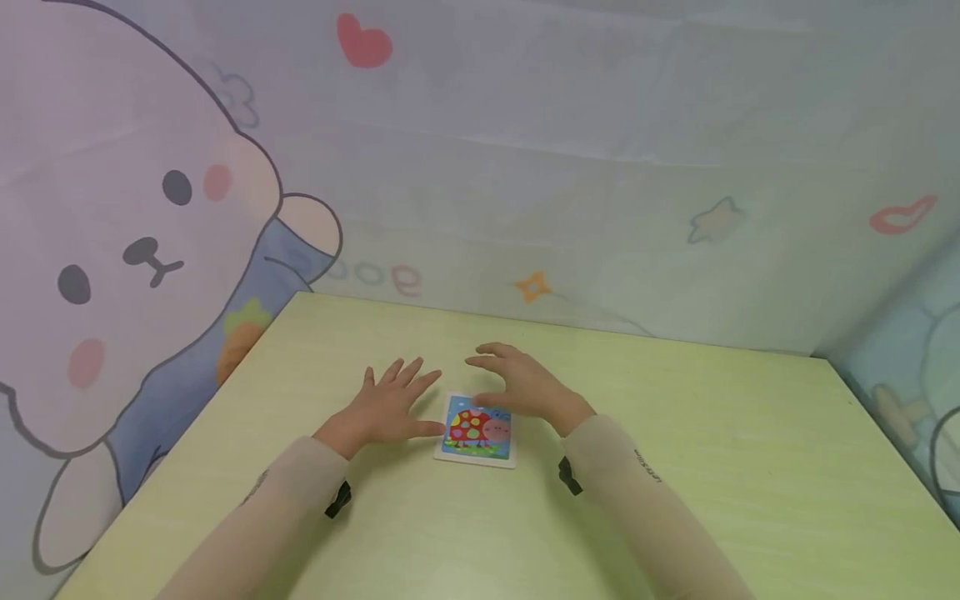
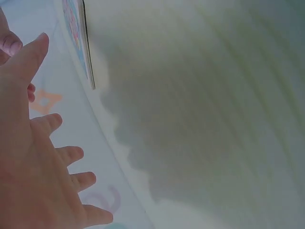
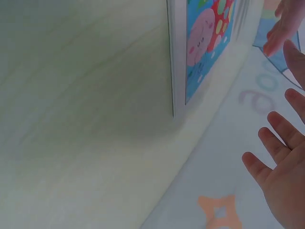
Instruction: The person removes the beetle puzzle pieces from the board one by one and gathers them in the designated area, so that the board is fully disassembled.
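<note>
white-rimmed and nearly square, a picture board (image 1: 463, 450) with a red spotted ladybird on blue lies flat between the two thumbs, on a pale yellow-green table (image 1: 750, 442) that spreads out beneath all the fingers. the left hand (image 1: 384, 412) is off the board's left edge, palm down, its fingers straight and fanned wide, the thumb pointing across so that its tip lines up with that edge in the head view. the right hand (image 1: 528, 387) is over the board's far right corner, fingers reaching toward the left hand and lightly bent, with a wide gap between thumb and forefinger; seen from the head, its thumb overlaps the board's far edge. neither hand holds anything, and both wrist views show the fingers raised above the table, apart from the board. a broad grey shadow (image 2: 171, 124) lies on the table below the left fingers. behind the fingers, toward the wrists, come a pale left sleeve (image 1: 262, 525) and a pale right sleeve (image 1: 652, 508), each with small dark lettering and a black piece showing under the cuff. beyond the fingertips stands a printed cloth (image 1: 525, 125), with an orange star (image 1: 524, 288) past the right fingers and a cartoon bear (image 1: 112, 208) out to the left of the left ones.
</note>
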The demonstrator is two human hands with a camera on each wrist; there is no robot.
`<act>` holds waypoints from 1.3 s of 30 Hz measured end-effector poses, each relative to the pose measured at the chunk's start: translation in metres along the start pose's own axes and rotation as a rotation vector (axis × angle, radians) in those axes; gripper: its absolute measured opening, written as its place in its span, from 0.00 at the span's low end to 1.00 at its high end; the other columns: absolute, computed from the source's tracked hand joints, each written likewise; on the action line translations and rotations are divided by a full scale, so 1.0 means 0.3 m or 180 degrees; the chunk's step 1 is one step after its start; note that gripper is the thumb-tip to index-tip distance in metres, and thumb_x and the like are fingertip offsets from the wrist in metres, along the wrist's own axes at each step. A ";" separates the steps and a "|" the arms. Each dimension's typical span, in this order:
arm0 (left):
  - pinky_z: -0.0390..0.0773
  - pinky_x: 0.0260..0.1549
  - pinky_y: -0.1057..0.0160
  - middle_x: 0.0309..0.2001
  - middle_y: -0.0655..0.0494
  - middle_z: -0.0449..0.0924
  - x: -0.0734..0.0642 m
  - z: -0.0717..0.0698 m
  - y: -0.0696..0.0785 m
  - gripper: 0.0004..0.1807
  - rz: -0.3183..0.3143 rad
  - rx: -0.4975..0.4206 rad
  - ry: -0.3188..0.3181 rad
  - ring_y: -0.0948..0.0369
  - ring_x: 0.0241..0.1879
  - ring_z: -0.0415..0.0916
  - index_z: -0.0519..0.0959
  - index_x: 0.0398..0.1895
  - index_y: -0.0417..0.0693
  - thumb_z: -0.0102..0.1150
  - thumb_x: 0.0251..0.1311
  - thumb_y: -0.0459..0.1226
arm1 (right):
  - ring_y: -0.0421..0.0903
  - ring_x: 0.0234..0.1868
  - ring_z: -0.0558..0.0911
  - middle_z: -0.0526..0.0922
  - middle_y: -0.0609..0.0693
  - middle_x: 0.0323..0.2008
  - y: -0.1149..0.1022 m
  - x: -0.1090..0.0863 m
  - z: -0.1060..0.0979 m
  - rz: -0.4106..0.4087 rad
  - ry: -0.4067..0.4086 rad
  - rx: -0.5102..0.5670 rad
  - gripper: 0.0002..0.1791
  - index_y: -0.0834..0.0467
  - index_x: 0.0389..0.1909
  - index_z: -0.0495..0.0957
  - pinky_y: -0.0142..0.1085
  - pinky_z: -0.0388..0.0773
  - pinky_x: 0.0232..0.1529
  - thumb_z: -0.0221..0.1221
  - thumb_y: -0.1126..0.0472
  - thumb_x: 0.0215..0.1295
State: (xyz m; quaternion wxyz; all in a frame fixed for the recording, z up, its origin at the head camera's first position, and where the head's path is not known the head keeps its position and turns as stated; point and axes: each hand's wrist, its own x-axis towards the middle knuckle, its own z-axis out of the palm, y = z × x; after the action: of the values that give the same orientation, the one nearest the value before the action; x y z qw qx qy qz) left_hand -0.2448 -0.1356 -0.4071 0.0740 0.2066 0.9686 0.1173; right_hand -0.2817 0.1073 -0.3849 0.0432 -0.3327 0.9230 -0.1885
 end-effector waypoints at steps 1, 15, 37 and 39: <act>0.38 0.61 0.26 0.76 0.42 0.45 0.002 0.001 -0.001 0.48 -0.0016 -0.0005 -0.0018 0.38 0.74 0.39 0.55 0.75 0.54 0.54 0.57 0.66 | 0.54 0.70 0.64 0.64 0.54 0.69 -0.001 0.006 0.009 -0.0002 -0.0014 -0.0002 0.35 0.52 0.67 0.69 0.50 0.64 0.66 0.66 0.46 0.59; 0.38 0.60 0.24 0.76 0.40 0.45 0.030 0.031 -0.005 0.48 -0.0142 -0.0129 -0.0327 0.35 0.73 0.40 0.55 0.75 0.52 0.55 0.56 0.65 | 0.53 0.65 0.68 0.70 0.55 0.62 -0.032 0.056 0.097 0.0034 -0.0253 0.0190 0.31 0.57 0.63 0.73 0.47 0.65 0.65 0.66 0.51 0.60; 0.46 0.55 0.21 0.74 0.40 0.49 0.016 0.028 0.044 0.44 -0.0264 -0.0138 -0.0476 0.36 0.72 0.45 0.59 0.74 0.55 0.56 0.57 0.62 | 0.45 0.41 0.72 0.73 0.50 0.41 -0.026 0.068 0.136 0.0543 -0.0341 0.0720 0.23 0.57 0.55 0.79 0.38 0.73 0.47 0.67 0.53 0.59; 0.46 0.56 0.21 0.74 0.40 0.49 0.015 0.027 0.046 0.44 -0.0263 -0.0139 -0.0487 0.37 0.72 0.44 0.59 0.74 0.55 0.56 0.58 0.62 | 0.44 0.41 0.73 0.73 0.49 0.41 -0.028 0.068 0.139 0.0556 -0.0332 0.0714 0.23 0.57 0.54 0.80 0.38 0.73 0.47 0.67 0.54 0.59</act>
State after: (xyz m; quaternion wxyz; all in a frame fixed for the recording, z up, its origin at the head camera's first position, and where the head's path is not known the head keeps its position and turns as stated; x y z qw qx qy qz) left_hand -0.2420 -0.1198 -0.4118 0.1570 0.1730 0.9650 0.1191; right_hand -0.2840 0.0753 -0.4193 0.1442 -0.2535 0.9181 -0.2685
